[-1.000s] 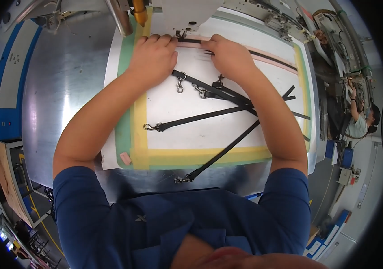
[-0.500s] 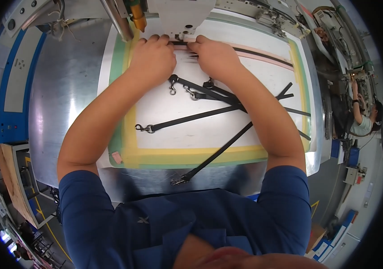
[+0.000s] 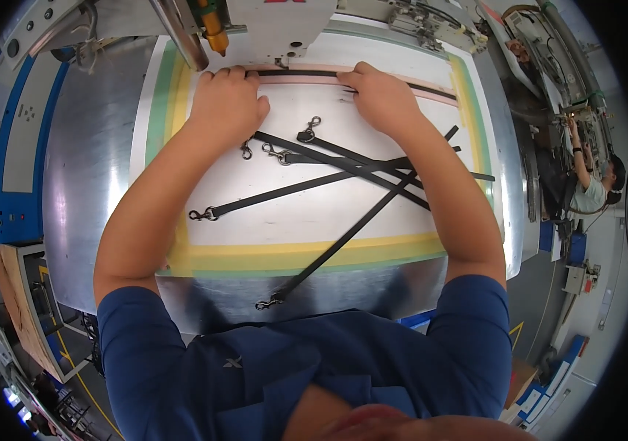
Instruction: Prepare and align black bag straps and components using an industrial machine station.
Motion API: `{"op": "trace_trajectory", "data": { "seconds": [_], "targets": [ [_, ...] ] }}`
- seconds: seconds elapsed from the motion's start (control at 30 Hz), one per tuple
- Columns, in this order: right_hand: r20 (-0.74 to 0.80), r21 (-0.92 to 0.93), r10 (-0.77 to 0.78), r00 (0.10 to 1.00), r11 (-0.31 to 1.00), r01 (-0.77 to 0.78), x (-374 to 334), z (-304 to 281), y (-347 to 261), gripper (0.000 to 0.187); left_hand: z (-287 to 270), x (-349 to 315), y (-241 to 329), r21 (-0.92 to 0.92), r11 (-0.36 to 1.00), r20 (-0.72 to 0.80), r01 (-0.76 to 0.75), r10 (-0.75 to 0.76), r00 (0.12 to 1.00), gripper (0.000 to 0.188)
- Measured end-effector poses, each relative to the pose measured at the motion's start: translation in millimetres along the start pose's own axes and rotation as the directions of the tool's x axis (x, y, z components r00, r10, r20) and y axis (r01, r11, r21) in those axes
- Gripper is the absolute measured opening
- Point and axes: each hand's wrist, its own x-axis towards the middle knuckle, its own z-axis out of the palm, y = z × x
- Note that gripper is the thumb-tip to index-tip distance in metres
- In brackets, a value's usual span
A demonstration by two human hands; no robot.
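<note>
A flat black strap [image 3: 295, 73] lies in a pink-edged channel across the far part of a white work sheet [image 3: 277, 213]. My left hand [image 3: 229, 106] is closed, its fingertips bunched on the strap's left part. Farther right, my right hand [image 3: 386, 101] has thumb and forefinger pressed at the strap. Thin dark points [image 3: 349, 90] stick out from under its fingers, like the tips of a small two-pointed tool; the rest is hidden. Nearer me lie several loose black straps [image 3: 284, 192] crossing one another, with metal snap hooks [image 3: 203, 214] at their ends.
A white machine head [image 3: 284, 33] hangs just beyond the strap, with a brass-coloured nozzle [image 3: 214, 37] and metal post left of it. Yellow tape [image 3: 314, 250] borders the sheet on a metal table [image 3: 86, 184]. A blue-edged control box [image 3: 27, 147] stands left. Another person [image 3: 589, 187] works far right.
The sheet with its loose straps has shifted left under the machine head. My hands have spread apart, the right one sliding right along the strap, so more strap shows between them.
</note>
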Motion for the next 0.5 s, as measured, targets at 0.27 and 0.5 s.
{"op": "trace_trajectory", "data": {
  "seconds": [0.27,0.5],
  "targets": [
    [-0.017,-0.009,-0.055,0.998,0.998,0.055,1,0,-2,0.041,-3,2,19,-0.04,0.998,-0.072,-0.038,0.035,0.997,0.05],
    [-0.074,0.016,-0.097,0.993,0.995,0.098,0,3,0,0.037,-2,15,41,-0.102,0.993,-0.048,-0.053,0.049,0.998,0.051]
  ]
}}
